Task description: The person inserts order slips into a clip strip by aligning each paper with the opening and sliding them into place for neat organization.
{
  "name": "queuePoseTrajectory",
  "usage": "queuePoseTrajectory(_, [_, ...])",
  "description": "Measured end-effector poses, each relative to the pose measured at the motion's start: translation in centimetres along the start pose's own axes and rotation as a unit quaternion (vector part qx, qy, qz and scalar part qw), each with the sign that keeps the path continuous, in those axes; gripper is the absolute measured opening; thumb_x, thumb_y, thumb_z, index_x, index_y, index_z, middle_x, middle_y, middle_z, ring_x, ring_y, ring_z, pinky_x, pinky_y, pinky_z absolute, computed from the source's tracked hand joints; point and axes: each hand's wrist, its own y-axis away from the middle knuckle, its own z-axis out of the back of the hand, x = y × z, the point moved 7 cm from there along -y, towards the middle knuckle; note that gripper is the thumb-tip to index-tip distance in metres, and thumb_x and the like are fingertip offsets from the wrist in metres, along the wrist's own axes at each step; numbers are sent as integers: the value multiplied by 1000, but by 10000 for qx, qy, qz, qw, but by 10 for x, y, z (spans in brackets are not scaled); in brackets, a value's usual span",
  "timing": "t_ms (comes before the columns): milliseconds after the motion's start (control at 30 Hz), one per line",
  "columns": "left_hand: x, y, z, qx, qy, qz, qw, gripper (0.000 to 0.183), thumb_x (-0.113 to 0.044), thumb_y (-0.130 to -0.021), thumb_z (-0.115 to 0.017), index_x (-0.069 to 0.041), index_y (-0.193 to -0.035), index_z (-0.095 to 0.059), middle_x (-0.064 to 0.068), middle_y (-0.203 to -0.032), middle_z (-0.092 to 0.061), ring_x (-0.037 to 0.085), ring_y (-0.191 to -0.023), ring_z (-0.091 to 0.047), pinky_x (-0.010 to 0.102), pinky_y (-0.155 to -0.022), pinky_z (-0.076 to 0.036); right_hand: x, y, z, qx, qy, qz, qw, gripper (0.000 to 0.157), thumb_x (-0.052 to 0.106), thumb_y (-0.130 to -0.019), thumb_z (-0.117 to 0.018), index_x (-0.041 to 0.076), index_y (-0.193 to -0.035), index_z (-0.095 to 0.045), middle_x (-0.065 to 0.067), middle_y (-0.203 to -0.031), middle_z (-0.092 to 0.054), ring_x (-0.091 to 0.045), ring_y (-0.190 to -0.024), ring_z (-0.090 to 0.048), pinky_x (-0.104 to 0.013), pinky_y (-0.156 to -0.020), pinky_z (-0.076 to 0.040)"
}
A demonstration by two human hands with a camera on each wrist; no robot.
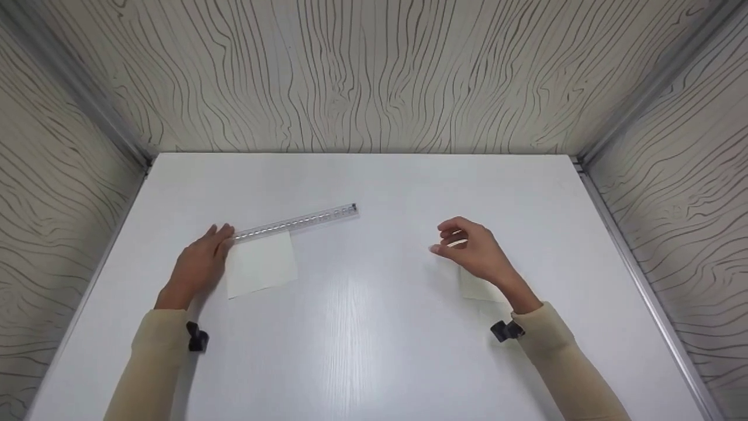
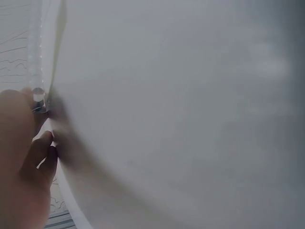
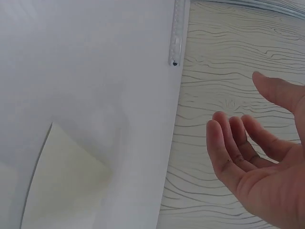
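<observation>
At the left of the head view, my left hand [image 1: 201, 263] pinches the near-left end of a clear plastic ruler [image 1: 315, 218]. The ruler slants up to the right, with a small dark mark at its far end. Its lower edge overlaps the top of a pale yellow square of paper [image 1: 262, 266]. In the left wrist view, thumb and fingers close around the ruler's end [image 2: 37, 95]. My right hand [image 1: 476, 248] is held with loosely curved fingers and nothing between them. Beneath it lies a second pale paper [image 3: 66, 183], partly hidden by the hand in the head view.
Everything lies on a white tabletop [image 1: 374, 345]. A wood-grain patterned wall [image 1: 362, 76] rises behind it, with similar panels at both sides. Metal rails [image 1: 643, 286] run along the side edges. Another pale sheet [image 3: 7, 191] shows at the left of the right wrist view.
</observation>
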Motion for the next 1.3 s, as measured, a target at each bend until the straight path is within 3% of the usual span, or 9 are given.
queuePoseTrajectory(167, [0, 0, 0, -48, 60, -33, 10000, 58, -48, -115, -29, -19, -165, -35, 12, -173, -33, 43, -161, -27, 67, -131, -24, -11, 10, 9, 83, 548, 283, 9981, 59, 29, -89, -87, 8, -139, -61, -19, -126, -72, -36, -120, -70, -54, -107, -60])
queuePoseTrajectory(500, [-2, 0, 1, -61, 84, -98, 9999, 58, -48, -115, -31, -18, -165, -35, 12, -172, -34, 42, -161, -27, 68, -130, -25, -39, 31, 19, 569, 1392, 145, 9885, 82, 42, -85, -89, 3, -149, -55, -17, -151, -59, -42, -136, -58, -61, -112, -53])
queuePoseTrajectory(800, [-1, 1, 1, -68, 109, -63, 9999, 59, -47, -115, -31, -17, -165, -35, 13, -172, -34, 43, -161, -27, 67, -130, -24, -57, 44, 19, 732, 1937, 144, 9782, 88, 51, -83, -88, 2, -149, -54, -23, -156, -53, -46, -148, -47, -64, -122, -43])
queuePoseTrajectory(1100, [0, 1, 1, -74, 117, -92, 9999, 59, -49, -115, -30, -18, -165, -35, 12, -171, -35, 42, -161, -27, 67, -130, -24, -75, 54, 17, 1038, 2417, -6, 9648, 100, 52, -85, -85, -1, -159, -42, -25, -166, -41, -49, -153, -37, -67, -126, -36])
queuePoseTrajectory(1300, [0, 1, 1, 5, 80, -120, 9999, 61, -51, -115, -28, -18, -166, -33, 13, -172, -32, 43, -161, -26, 68, -130, -23, -81, 55, 16, 1043, 2608, -27, 9597, 100, 53, -86, -84, 1, -160, -41, -22, -168, -39, -49, -155, -35, -67, -125, -37])
